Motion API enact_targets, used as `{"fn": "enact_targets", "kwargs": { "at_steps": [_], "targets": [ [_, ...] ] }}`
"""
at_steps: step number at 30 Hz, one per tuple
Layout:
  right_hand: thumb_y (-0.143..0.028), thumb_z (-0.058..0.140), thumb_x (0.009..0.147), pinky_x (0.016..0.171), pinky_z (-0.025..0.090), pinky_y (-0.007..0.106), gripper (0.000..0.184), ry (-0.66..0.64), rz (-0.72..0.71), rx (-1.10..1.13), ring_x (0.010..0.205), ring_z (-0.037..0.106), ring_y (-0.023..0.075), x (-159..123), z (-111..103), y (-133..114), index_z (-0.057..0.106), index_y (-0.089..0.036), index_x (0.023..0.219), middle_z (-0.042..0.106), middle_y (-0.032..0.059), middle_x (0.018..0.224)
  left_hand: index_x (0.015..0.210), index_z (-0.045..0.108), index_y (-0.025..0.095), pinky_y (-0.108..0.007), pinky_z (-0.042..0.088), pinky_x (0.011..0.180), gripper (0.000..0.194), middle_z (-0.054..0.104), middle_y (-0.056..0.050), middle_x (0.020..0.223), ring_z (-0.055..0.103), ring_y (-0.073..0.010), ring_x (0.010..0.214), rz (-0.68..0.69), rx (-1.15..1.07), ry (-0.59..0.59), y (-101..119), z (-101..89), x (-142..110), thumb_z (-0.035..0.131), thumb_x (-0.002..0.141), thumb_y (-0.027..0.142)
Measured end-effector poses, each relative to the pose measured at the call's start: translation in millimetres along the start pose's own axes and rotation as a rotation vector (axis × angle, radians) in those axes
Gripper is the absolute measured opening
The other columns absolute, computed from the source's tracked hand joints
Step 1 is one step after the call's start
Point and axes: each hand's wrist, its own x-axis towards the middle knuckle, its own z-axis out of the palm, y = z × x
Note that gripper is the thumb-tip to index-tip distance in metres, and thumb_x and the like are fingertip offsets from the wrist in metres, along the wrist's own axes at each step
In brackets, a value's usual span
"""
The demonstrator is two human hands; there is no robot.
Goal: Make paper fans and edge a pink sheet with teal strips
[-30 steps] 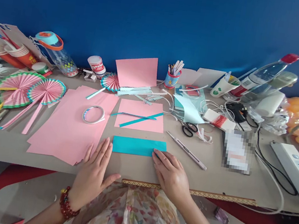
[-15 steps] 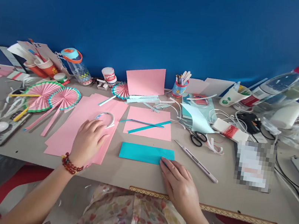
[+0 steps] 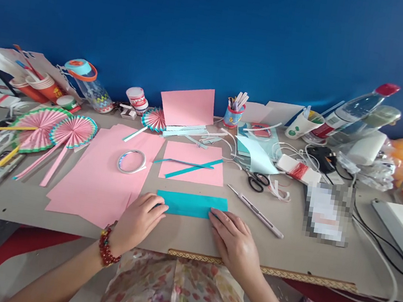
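A folded-looking teal paper strip lies flat near the front of the desk. My left hand, with a red bead bracelet on its wrist, has its fingers curled closed at the strip's left end. On the right end, the fingers of my right hand lie stretched out flat. Behind the strip is a pink paper card with narrow teal strips crossed on it. A roll of tape rests on the large pink sheets to the left.
A craft knife and black-handled scissors lie to the right. Pleated paper fans are at left. Along the wall stand a water bottle, a pen holder and cups. At far right is a power strip.
My left hand has come from beside the tape roll down and right to the teal strip's left end, letting the tape roll show whole. My right hand stays on the strip. The view has shifted slightly right.
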Motion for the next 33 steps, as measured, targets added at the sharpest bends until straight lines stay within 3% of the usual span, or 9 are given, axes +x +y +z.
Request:
{"fn": "enact_targets", "kwargs": {
  "at_steps": [5,14,18,20,23,24,26,29,33],
  "targets": [
    [-0.022,0.048,0.099,0.094,0.049,0.042,0.036,0.008,0.022,0.028,0.112,0.058,0.0252,4,-1,0,0.058,-0.021,0.133,0.064,0.0088,0.132,0.099,0.062,0.020,-0.038,0.051,0.095,0.020,0.064,-0.004,0.104,0.060,-0.0193,0.102,0.015,0.002,-0.008,-2,-1.6,6,0.042,0.100,0.017],
    [-0.026,0.051,0.098,0.090,0.047,0.042,0.029,0.050,0.027,-0.028,0.106,0.057,0.0261,15,-2,-5,0.065,-0.019,0.122,0.067,0.0113,0.119,0.096,0.064,0.019,-0.036,0.053,0.091,0.022,0.068,-0.005,0.099,0.062,-0.0190,0.099,0.120,0.059,0.053,0,-7.3,11,0.043,0.100,0.015],
    [-0.026,0.053,0.097,0.076,0.045,0.035,0.023,0.091,-0.021,-0.089,0.087,0.057,0.0217,31,-5,-25,0.069,-0.021,0.114,0.068,0.0090,0.098,0.098,0.064,0.020,-0.042,0.050,0.101,0.018,0.070,-0.004,0.103,0.064,-0.0183,0.101,0.272,0.068,0.241,8,-20.8,20,0.049,0.096,0.009],
    [-0.020,0.050,0.098,0.071,0.043,0.032,0.023,0.140,-0.034,-0.022,0.079,0.055,0.0191,41,-8,-34,0.071,-0.022,0.109,0.067,0.0067,0.089,0.103,0.063,0.020,-0.046,0.049,0.103,0.020,0.069,-0.006,0.108,0.063,-0.0201,0.105,0.318,0.068,0.408,14,-29.8,23,0.056,0.091,0.006],
    [-0.023,0.050,0.098,0.070,0.043,0.029,0.023,0.211,0.080,0.322,0.079,0.055,0.0177,53,-13,-40,0.072,-0.023,0.105,0.065,0.0062,0.091,0.109,0.062,0.017,-0.047,0.053,0.096,0.029,0.063,-0.012,0.112,0.060,-0.0249,0.109,0.268,0.068,0.745,28,-39.0,25,0.067,0.083,0.006],
    [-0.028,0.051,0.098,0.070,0.044,0.028,0.023,0.226,0.160,0.488,0.080,0.056,0.0175,56,-13,-42,0.073,-0.022,0.100,0.065,0.0061,0.091,0.111,0.062,0.017,-0.047,0.054,0.094,0.032,0.062,-0.013,0.113,0.059,-0.0260,0.110,0.239,0.052,0.801,34,-39.5,25,0.070,0.081,0.008],
    [-0.038,0.052,0.098,0.070,0.045,0.028,0.028,0.259,0.367,0.843,0.080,0.057,0.0171,60,-9,-46,0.072,-0.021,0.090,0.064,0.0051,0.090,0.117,0.059,0.016,-0.049,0.053,0.095,0.037,0.060,-0.015,0.115,0.058,-0.0279,0.111,0.200,0.000,0.732,48,-35.8,27,0.072,0.082,0.018],
    [-0.050,0.055,0.095,0.077,0.048,0.029,0.033,0.291,0.682,1.344,0.085,0.058,0.0174,61,7,-59,0.070,-0.021,0.093,0.066,0.0035,0.093,0.125,0.055,0.014,-0.054,0.048,0.102,0.048,0.059,-0.018,0.126,0.055,-0.0324,0.117,0.174,-0.009,0.448,66,-22.7,34,0.071,0.085,0.034],
    [-0.060,0.060,0.088,0.079,0.049,0.031,0.040,0.263,0.818,1.686,0.088,0.059,0.0183,52,23,-71,0.070,-0.022,0.097,0.068,0.0032,0.098,0.115,0.060,0.017,-0.043,0.052,0.094,0.021,0.064,-0.013,0.122,0.060,-0.0265,0.109,0.114,0.011,0.281,66,-8.0,42,0.055,0.094,0.020]
  ]
}}
